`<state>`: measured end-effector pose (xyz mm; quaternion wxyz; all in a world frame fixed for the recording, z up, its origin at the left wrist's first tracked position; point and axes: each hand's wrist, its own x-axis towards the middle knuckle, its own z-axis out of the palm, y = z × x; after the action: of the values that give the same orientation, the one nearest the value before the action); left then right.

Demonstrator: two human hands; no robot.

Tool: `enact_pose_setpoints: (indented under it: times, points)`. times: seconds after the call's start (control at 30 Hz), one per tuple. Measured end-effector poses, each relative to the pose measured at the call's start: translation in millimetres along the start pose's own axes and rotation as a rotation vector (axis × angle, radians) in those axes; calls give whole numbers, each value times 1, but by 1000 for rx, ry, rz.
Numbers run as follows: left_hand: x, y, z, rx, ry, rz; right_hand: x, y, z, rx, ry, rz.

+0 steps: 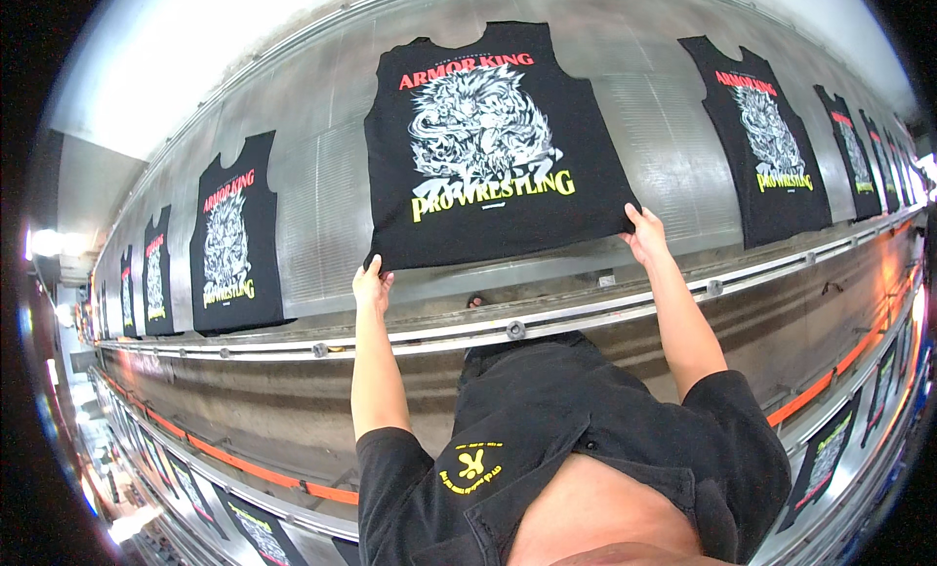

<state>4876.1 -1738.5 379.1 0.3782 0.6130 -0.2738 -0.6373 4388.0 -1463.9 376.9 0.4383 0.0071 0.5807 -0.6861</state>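
Note:
A black sleeveless shirt panel [493, 127] with red and yellow lettering and a white drawing lies face up on the long metal table in front of me. Its neckline points away from me, its hem towards me. My left hand [372, 285] pinches the near left corner of the hem. At the near right corner, my right hand [644, 236] grips the cloth between thumb and fingers. Between my hands the hem spans nearly straight at the table's near side, while the far part rests on the metal surface.
Similar printed panels lie along the table, one on the left [234, 234], one on the right [766, 141], several farther off. A metal rail [429, 340] edges the table near me. Behind me runs an orange bar [234, 456] beside another table carrying more panels [259, 527].

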Motion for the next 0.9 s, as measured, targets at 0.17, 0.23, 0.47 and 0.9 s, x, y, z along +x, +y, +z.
enact_pose_setpoints:
  times: [0.17, 0.23, 0.47, 0.9]
  points:
    - [-34, -8, -40, 16, -11, 52, -29, 4, -19, -92, 44, -25]
    - [-47, -12, -52, 83, 9, 75, -39, 7, -34, -116, 70, -23]
    - [-41, -41, -113, 322, 49, 68, -33, 58, -49, -486, 278, 33]
    - [-86, -16, -368, 140, 177, 238, -185, 230, 318, -429, -268, -9]
